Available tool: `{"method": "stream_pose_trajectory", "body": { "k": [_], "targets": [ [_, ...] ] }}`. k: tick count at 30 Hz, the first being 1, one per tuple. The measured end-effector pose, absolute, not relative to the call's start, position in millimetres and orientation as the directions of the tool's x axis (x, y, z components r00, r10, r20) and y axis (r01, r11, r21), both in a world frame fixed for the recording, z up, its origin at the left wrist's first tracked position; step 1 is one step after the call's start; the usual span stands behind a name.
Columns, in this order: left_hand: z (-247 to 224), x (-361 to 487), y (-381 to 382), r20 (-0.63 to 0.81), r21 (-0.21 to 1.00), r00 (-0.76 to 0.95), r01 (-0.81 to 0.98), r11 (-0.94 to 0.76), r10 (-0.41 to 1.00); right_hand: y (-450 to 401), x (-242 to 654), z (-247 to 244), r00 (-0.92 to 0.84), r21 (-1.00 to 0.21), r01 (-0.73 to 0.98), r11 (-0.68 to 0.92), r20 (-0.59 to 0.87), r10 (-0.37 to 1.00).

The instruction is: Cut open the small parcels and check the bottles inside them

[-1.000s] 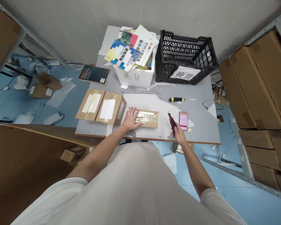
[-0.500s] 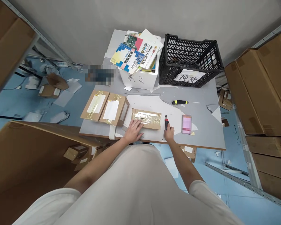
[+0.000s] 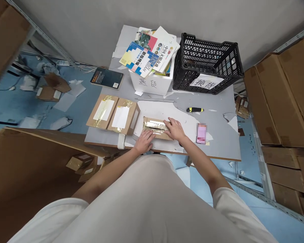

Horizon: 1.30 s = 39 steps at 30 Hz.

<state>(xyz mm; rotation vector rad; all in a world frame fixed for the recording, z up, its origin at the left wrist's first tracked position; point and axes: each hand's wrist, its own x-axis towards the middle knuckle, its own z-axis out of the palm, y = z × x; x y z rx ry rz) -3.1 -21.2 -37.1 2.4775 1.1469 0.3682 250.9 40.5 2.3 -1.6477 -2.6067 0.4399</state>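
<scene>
A small taped cardboard box (image 3: 157, 124) lies on the table in front of me, with a dark gap along the middle of its top. My left hand (image 3: 144, 141) grips its near left edge, fingers over the top and thumb at the front side. Over the right end, my right hand (image 3: 176, 130) has its fingers spread and curled onto the top. A dark bit just under my right wrist looks like part of the red and black box cutter, the rest hidden. Farther right lies a yellow and black cutter (image 3: 195, 109).
Two taped boxes (image 3: 121, 116) with labels stand to the left. Behind are a dark book (image 3: 107, 78), a white bin (image 3: 152, 84) heaped with books, and a black crate (image 3: 207, 67). A blurred pink item (image 3: 201, 133) lies to the right. Paper scraps litter the table (image 3: 223, 141).
My right hand has let go of the box cutter and moved left and up onto the small box. The gap in the box's top looks wider. My left hand has stayed in place.
</scene>
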Motion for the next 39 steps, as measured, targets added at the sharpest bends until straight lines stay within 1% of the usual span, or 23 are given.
{"method": "stream_pose_trajectory", "body": {
  "k": [2,5,7,9,12,14,18,19,21,22,23,24,25,26,28,30,32,35,37,39],
  "targets": [
    [-37,-4,-20,0.073,0.454,0.633,0.667,-0.591,0.771,44,241,4,-0.456,-0.163,0.888,0.430,-0.190,0.869],
    [-35,-5,-20,0.073,0.457,0.628,0.669,-0.586,0.775,43,235,3,-0.497,-0.028,0.864,0.503,-0.207,0.843],
    [-34,-5,-20,0.074,0.457,0.621,0.675,-0.580,0.780,44,235,5,-0.530,0.023,0.837,0.547,-0.220,0.819],
    [-35,-6,-20,0.075,0.455,0.623,0.674,-0.582,0.779,50,235,11,-0.527,0.006,0.835,0.550,-0.276,0.804],
    [-36,-6,-21,0.069,0.447,0.648,0.660,-0.604,0.758,70,238,23,-0.476,-0.078,0.870,0.487,-0.392,0.787],
    [-37,-7,-22,0.062,0.441,0.655,0.659,-0.609,0.753,87,244,30,-0.444,-0.145,0.894,0.424,-0.417,0.793],
    [-36,-7,-25,0.043,0.439,0.659,0.662,-0.607,0.751,112,254,29,-0.356,-0.316,0.915,0.251,-0.342,0.870],
    [-35,-8,-26,0.041,0.443,0.661,0.660,-0.607,0.749,113,254,26,-0.320,-0.333,0.919,0.213,-0.311,0.895],
    [-32,-9,-25,0.045,0.455,0.661,0.654,-0.605,0.749,110,249,18,-0.221,-0.308,0.939,0.155,-0.194,0.956],
    [-29,-10,-24,0.053,0.461,0.660,0.649,-0.605,0.749,105,246,15,-0.184,-0.273,0.951,0.148,-0.108,0.977],
    [-26,-11,-21,0.065,0.467,0.656,0.646,-0.604,0.752,98,243,12,-0.185,-0.229,0.957,0.176,-0.020,0.982],
    [-23,-13,-17,0.079,0.469,0.645,0.649,-0.599,0.760,90,239,11,-0.237,-0.184,0.953,0.243,0.052,0.970],
    [-19,-15,-12,0.091,0.468,0.629,0.658,-0.591,0.772,81,237,11,-0.331,-0.141,0.930,0.340,0.088,0.940],
    [-15,-19,-4,0.094,0.461,0.611,0.673,-0.578,0.786,71,235,12,-0.440,-0.108,0.888,0.447,0.083,0.894],
    [-9,-26,15,0.061,0.433,0.593,0.709,-0.557,0.803,51,231,17,-0.614,-0.093,0.786,0.612,-0.005,0.789],
    [-6,-34,38,-0.028,0.399,0.634,0.716,-0.573,0.773,35,227,24,-0.668,-0.121,0.744,0.657,-0.110,0.736],
    [-8,-41,60,-0.112,0.389,0.694,0.689,-0.611,0.711,25,221,29,-0.622,-0.149,0.783,0.604,-0.207,0.755],
    [-19,-48,80,-0.144,0.421,0.737,0.650,-0.633,0.661,16,209,33,-0.461,-0.168,0.888,0.429,-0.323,0.827],
    [-26,-51,84,-0.131,0.450,0.728,0.648,-0.614,0.673,9,202,32,-0.378,-0.162,0.925,0.342,-0.345,0.859],
    [-30,-53,82,-0.123,0.467,0.708,0.660,-0.589,0.696,-1,197,29,-0.353,-0.137,0.935,0.326,-0.309,0.883]
  ]
}}
